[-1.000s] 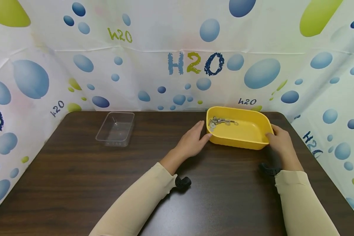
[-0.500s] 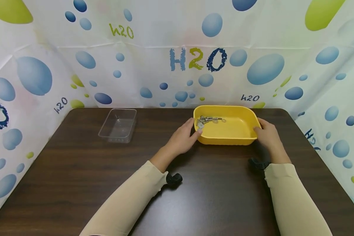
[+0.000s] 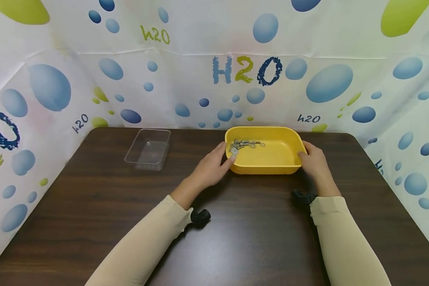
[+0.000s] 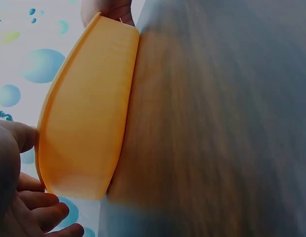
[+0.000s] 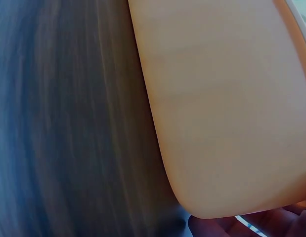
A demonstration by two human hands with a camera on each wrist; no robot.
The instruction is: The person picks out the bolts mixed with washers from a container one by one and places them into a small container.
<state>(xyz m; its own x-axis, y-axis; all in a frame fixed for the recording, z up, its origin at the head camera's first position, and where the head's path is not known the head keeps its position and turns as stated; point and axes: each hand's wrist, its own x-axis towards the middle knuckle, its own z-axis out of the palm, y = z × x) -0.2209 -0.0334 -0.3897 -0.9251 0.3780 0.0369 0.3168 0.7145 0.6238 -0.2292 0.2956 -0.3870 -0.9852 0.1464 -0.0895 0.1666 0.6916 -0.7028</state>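
A yellow plastic tub [image 3: 266, 170] with rounded corners is at the back of the table, right of centre in the head view. Small metal hardware [image 3: 244, 144], resembling screws and washers, lies in its left end. My left hand [image 3: 209, 167] holds that end, thumb at the rim of the front corner and fingers along the outer side. At the opposite end my right hand [image 3: 316, 163] grips the rim, its thumb over the inner side. The wrist views show the tub's outer wall [image 4: 86, 108] close up, with right-hand fingers [image 5: 217, 227] at its lower corner.
A clear plastic container [image 3: 148, 149] stands at the back left of the dark wooden table [image 3: 93, 222], a small thin piece visible in it. Behind the table hangs a white cloth [image 3: 186, 35] with blue and green spots. Both wrists wear black straps.
Both hands have shifted the tub leftward along the back of the table. It was slanted and now stands about square to the back edge. The head view has turned slightly right.
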